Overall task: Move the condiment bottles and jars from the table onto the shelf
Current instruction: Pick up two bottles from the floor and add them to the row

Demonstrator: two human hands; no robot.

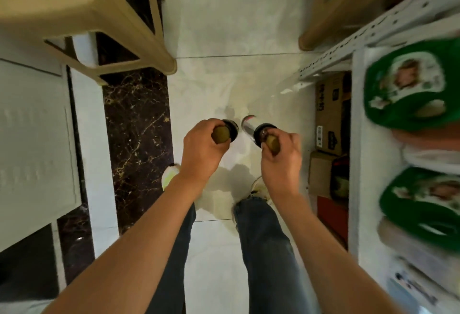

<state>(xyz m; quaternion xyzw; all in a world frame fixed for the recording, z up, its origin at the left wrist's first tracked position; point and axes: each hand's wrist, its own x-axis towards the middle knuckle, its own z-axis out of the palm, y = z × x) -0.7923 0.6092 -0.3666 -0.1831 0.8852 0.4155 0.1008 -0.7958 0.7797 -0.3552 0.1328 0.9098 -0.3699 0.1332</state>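
Now carrying two bottles above the floor: left hand clenched round the left bottle cap, right hand likewise on the right bottle. Best kept upright, apart, then turned toward the shelf at three o'clock.

The pale tiled floor is bearing two beige plastic stools. The white metal shelf at right is carrying green packets; cardboard boxes are sitting lower down.

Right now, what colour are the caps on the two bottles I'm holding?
Both bottle caps are olive green, seen in the head view.
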